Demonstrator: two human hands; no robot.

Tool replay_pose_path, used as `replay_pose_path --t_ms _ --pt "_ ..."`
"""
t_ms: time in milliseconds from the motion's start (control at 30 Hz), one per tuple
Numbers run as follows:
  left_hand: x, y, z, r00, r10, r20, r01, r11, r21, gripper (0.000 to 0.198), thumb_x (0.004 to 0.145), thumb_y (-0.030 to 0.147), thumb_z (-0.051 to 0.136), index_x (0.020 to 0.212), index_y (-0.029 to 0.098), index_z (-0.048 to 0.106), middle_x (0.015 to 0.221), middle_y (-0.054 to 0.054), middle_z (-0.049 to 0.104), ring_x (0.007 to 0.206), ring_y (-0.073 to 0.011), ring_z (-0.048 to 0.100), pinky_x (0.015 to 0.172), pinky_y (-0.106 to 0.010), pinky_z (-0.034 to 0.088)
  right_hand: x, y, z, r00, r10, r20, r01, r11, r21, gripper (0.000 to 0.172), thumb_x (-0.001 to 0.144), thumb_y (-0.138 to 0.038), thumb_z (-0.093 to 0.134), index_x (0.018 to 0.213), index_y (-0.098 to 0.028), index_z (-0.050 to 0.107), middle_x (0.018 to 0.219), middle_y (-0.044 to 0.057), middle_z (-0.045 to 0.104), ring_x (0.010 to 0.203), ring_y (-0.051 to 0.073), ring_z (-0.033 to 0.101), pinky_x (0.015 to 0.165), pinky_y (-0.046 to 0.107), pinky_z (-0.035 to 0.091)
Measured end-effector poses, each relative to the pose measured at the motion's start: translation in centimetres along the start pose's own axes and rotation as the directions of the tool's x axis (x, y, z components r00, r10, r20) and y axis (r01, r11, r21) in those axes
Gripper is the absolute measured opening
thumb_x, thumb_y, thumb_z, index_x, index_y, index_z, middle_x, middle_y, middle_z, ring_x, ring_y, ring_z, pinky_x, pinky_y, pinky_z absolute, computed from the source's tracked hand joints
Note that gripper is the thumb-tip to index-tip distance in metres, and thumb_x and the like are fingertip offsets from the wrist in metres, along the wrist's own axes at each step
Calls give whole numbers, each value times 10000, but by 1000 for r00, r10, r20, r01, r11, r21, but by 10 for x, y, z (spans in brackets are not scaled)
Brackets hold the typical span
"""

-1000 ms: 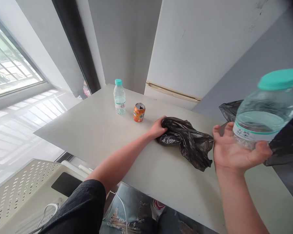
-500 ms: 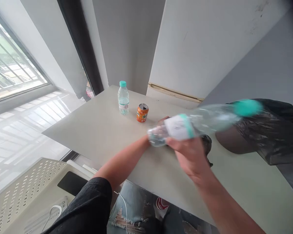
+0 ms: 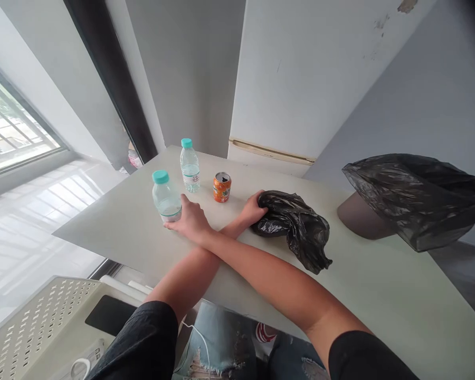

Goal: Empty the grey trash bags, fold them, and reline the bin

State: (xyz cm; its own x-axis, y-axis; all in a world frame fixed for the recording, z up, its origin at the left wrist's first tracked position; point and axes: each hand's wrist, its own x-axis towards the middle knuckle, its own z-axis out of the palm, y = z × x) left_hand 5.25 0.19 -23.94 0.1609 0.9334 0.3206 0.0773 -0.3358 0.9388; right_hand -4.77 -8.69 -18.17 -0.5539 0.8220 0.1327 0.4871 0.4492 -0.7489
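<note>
The water bottle (image 3: 166, 196), upright on the counter (image 3: 122, 227) left of the orange can (image 3: 222, 187), is judged light, thin-walled and slippery (it dents if squeezed): the fingers of the right hand (image 3: 190, 221) grip its stiffer base, while the left hand (image 3: 254, 208) rests on the black bag (image 3: 296, 227) right of the can, grip indeterminate.

The table (image 3: 114, 227) bears a near bottle (image 3: 166, 198), far bottle (image 3: 190, 170), can (image 3: 221, 188) and black bag (image 3: 296, 227).
</note>
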Motion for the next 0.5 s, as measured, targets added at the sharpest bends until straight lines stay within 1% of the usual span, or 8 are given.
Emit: replay_pose_path --t_ms 100,233,300,333,400,433,467,500 --pt "0 2 0 1000 -7 11 7 1000 14 352 662 82 554 987 208 593 988 -29 709 978 -224 669 929 -362 569 5 -1 5 999 -48 -4 48 998 -44 809 779 -475 940 1415 -124 584 1156 106 786 1140 332 762 859 367 608" --pt "1 1 -1 999 -49 -6 49 999 9 373 672 102 576 1028 209 609 1016 -31 719 1008 -230 673 956 -371 573 16 1 12 998 -56 -22 56 998 -25 669 859 -603 837 1341 -221 573 1131 10 768 1112 253 766 900 349 634" --pt "1 1 -1 998 -61 -22 61 998 -1 377 668 107 581 1029 209 613 1023 -35 724 1012 -233 675 971 -378 573 14 1 12 998 -60 -1 60 997 -50 628 874 -572 837 1334 -251 554 1151 9 745 1130 257 760 923 389 654" --pt "1 1 -1 998 -58 -23 58 998 -11 371 664 107 578 1020 209 613 1017 -36 723 1004 -233 676 970 -379 573 9 0 8 997 -73 3 73 994 -75 618 877 -519 853 1346 -255 549 1187 29 732 1156 270 750 937 411 659" --pt "-1 4 -2 999 -35 -5 34 999 -38 360 665 108 567 1009 207 613 1015 -39 724 996 -231 676 961 -377 575 -15 -3 -9 989 -146 -16 142 980 -141 569 915 -359 833 1390 -237 544 1283 81 703 1236 290 707 989 428 649" --pt "-2 6 -2 1000 -17 6 17 998 -56 364 670 110 562 1016 207 618 1029 -41 728 1006 -230 678 963 -375 577 -32 -4 -23 976 -215 -46 203 963 -177 518 951 -267 774 1411 -220 542 1322 101 691 1271 289 680 1024 427 635" --pt "-3 8 -2 1000 -4 16 5 997 -73 372 677 114 561 1031 206 626 1052 -44 734 1023 -231 680 968 -374 579 -52 -4 -40 952 -298 -73 277 937 -213 468 985 -184 683 1431 -197 539 1342 110 686 1301 279 652 1058 419 616" --pt "-4 10 -2 1000 -6 11 7 997 -80 380 684 120 563 1047 205 636 1076 -46 742 1040 -232 683 975 -374 582 -73 -4 -61 921 -368 -131 328 911 -250 424 1013 -133 591 1430 -197 549 1353 101 684 1323 266 627 1108 418 583"
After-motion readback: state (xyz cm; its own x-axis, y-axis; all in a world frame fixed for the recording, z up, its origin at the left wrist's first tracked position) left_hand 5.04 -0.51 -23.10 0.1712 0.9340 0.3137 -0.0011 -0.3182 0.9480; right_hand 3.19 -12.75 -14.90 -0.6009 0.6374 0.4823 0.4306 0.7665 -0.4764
